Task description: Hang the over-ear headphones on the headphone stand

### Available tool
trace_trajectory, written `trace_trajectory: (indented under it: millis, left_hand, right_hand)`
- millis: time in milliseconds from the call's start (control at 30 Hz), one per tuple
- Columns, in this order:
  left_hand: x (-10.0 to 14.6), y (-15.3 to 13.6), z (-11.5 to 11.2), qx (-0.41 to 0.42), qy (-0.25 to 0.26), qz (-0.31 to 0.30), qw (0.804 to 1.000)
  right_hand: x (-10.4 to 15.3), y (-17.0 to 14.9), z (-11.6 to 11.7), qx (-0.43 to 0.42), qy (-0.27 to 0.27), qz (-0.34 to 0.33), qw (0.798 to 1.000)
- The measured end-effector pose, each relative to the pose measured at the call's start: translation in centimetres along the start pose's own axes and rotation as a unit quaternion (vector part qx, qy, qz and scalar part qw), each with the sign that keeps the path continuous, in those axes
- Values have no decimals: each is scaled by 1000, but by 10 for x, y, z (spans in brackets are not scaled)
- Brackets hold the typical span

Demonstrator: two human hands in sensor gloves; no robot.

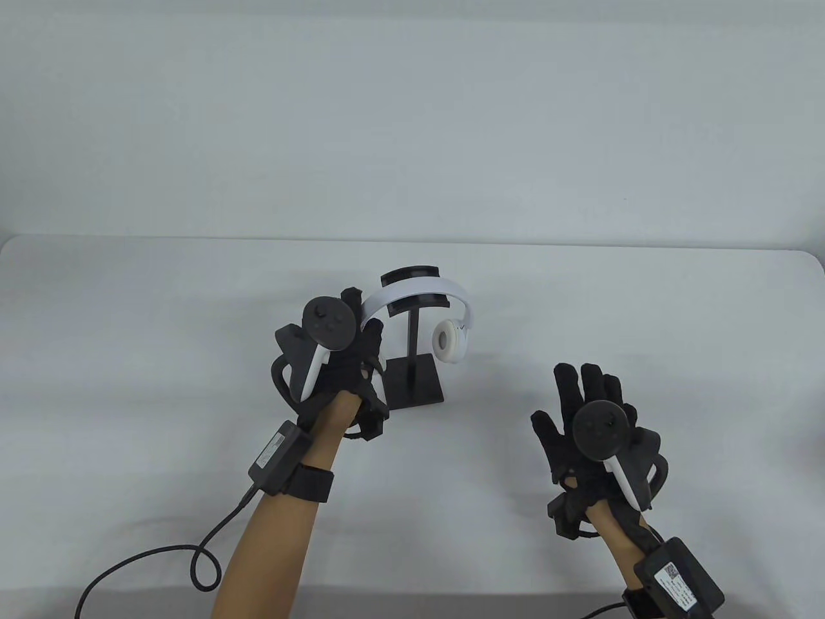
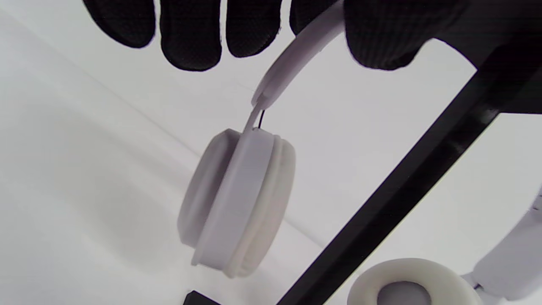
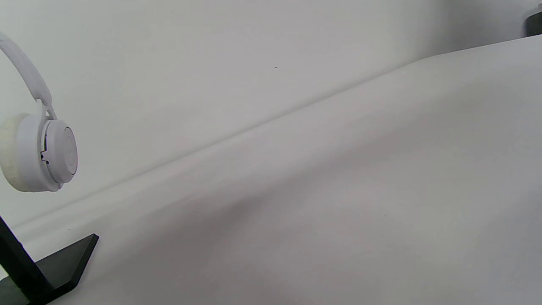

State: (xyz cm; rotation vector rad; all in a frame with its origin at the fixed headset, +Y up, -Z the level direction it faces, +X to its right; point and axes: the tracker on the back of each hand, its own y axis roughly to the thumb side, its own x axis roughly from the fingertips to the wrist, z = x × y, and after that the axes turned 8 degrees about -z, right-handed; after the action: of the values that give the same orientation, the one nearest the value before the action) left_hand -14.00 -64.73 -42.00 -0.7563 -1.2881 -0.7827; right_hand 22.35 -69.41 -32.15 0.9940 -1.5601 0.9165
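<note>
White over-ear headphones (image 1: 412,291) sit with their headband across the curved top of the black stand (image 1: 416,387) at the table's middle. The right ear cup (image 1: 450,340) hangs free beside the pole. My left hand (image 1: 364,316) is at the headband's left side. In the left wrist view the thumb and fingers (image 2: 190,38) grip the headband (image 2: 292,55) just above the hanging left cup (image 2: 237,199), next to the stand's pole (image 2: 415,178). My right hand (image 1: 590,387) is open and empty, to the right of the stand and apart from it. The right wrist view shows the right cup (image 3: 42,152) and the stand's base (image 3: 63,262).
The table is covered in white cloth and backed by a white wall. A black cable (image 1: 161,554) trails from my left wrist toward the front left edge. A dark object (image 3: 534,23) shows at the right wrist view's top right corner.
</note>
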Motion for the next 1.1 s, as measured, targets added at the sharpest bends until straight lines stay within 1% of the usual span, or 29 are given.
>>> trace_trajectory:
  millis: [167, 233, 333, 467, 567, 633, 700, 833, 933, 1100]
  left_hand:
    - [8, 2, 6, -14, 1, -15, 1000]
    - [14, 4, 10, -17, 1, -25, 1000]
    - [30, 5, 22, -19, 4, -37, 999]
    - [64, 4, 34, -11, 6, -59, 998]
    - [94, 1, 36, -13, 8, -78, 997]
    - [115, -1, 32, -14, -2, -82, 997]
    - [130, -2, 25, -17, -20, -83, 996]
    - [147, 0, 3, -42, -63, -94, 993]
    - [150, 3, -13, -73, -84, -99, 989]
    - [150, 4, -35, -103, -102, -110, 983]
  right_hand:
    - [1, 1, 0, 0, -1, -3, 1000]
    - [1, 2, 0, 0, -2, -5, 1000]
    - [2, 3, -1, 0, -3, -9, 1000]
    - [5, 9, -2, 1, -6, -22, 1000]
    - [9, 15, -2, -3, -5, -34, 999]
    - [11, 20, -1, 3, -8, -45, 999]
    - [14, 24, -1, 6, -8, -53, 999]
    - [21, 35, 5, 21, -4, -77, 997]
    - [25, 43, 11, 35, 5, -93, 995]
    - [29, 53, 25, 69, 23, -116, 991]
